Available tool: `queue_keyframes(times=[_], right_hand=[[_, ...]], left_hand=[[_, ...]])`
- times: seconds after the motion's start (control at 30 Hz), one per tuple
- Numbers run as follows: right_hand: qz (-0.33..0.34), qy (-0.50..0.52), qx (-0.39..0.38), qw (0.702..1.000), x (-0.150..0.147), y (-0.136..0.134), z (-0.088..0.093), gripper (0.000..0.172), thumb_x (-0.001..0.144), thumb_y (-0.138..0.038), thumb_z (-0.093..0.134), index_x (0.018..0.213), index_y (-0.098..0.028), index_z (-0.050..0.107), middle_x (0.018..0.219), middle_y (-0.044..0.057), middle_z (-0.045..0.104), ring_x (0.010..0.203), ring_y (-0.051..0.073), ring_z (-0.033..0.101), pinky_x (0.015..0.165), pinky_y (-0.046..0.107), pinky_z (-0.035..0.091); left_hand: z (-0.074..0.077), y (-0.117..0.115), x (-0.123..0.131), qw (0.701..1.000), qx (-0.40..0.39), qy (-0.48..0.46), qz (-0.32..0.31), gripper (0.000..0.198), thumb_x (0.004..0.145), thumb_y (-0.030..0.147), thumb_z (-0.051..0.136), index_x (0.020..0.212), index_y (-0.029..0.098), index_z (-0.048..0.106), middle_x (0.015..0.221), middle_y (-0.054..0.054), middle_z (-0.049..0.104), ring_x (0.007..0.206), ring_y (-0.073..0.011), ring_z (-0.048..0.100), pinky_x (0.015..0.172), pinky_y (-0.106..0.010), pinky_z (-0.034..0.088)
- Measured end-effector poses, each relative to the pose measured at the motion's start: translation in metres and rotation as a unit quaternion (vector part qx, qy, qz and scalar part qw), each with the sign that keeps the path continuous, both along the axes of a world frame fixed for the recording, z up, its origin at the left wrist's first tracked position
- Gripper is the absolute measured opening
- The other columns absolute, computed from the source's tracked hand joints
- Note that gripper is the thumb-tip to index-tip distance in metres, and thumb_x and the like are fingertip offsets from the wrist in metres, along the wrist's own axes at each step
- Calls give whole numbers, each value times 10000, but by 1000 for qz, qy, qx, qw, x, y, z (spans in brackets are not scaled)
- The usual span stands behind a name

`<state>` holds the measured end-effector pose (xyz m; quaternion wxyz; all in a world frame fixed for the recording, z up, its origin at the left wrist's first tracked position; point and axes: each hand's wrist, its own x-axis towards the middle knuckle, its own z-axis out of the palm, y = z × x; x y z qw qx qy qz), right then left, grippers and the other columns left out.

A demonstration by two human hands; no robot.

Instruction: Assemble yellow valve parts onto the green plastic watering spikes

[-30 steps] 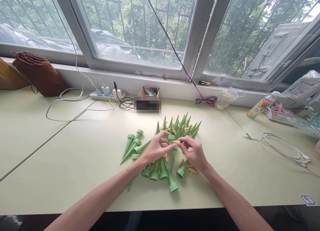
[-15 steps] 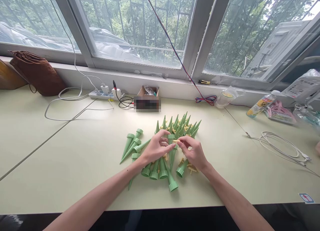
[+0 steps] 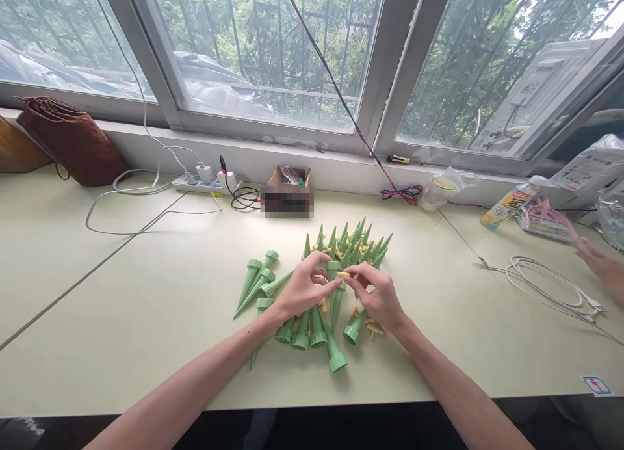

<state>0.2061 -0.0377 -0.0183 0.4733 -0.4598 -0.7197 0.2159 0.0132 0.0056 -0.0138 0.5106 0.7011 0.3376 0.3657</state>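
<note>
My left hand (image 3: 308, 285) is curled around a green plant watering spike (image 3: 333, 266), thumb in front and fingers behind it. The spike's ribbed cap end points up. Beside that cap, my right hand (image 3: 376, 294) pinches a small cream-yellow plastic valve piece (image 3: 343, 275) between thumb and fingertips. The left thumb tip is close to this piece; whether it touches cannot be made out. More green spikes (image 3: 299, 338) lie below my hands, and others (image 3: 254, 276) lie to the left. Loose yellow pieces (image 3: 374, 328) are partly hidden under my right hand.
Behind my hands, several green spikes (image 3: 361, 234) stand point up among yellow pieces. A small box (image 3: 287, 193) and a power strip (image 3: 188, 185) are at the back. Rightward are a bottle (image 3: 511, 204), a coiled white cable (image 3: 541, 274) and another person's hand (image 3: 602, 264).
Another person's hand has come further into view at the right edge, near the pink item. My own hands have hardly moved, and the yellow piece stays in my right fingertips.
</note>
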Motion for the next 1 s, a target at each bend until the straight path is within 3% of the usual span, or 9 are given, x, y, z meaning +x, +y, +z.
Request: queue_keyframes(times=[0.37,0.63,1.0], right_hand=[[-3,0,-21,1000,-2,1,0,219,972,-345,556,894,-182,679,736,29,646,579,138,526,545,269,447],[-3,-12,-30,999,-2,1,0,297,986,-389,515,837,-180,663,667,19,614,553,139,516,523,267,438],[1,-5,-16,1000,-2,-1,1,176,955,-347,575,941,-193,657,783,40,667,581,141,544,528,274,472]], left_hand=[[1,0,0,999,51,9,10,319,845,377,672,1065,189,538,1055,-41,509,707,-103,572,591,-236,543],[0,0,-1,998,55,13,9,310,848,376,671,1058,188,542,1071,-48,503,731,-109,572,611,-239,551],[1,-1,0,999,43,0,11,335,823,389,692,1044,182,549,954,-32,519,668,-102,553,521,-207,516]])
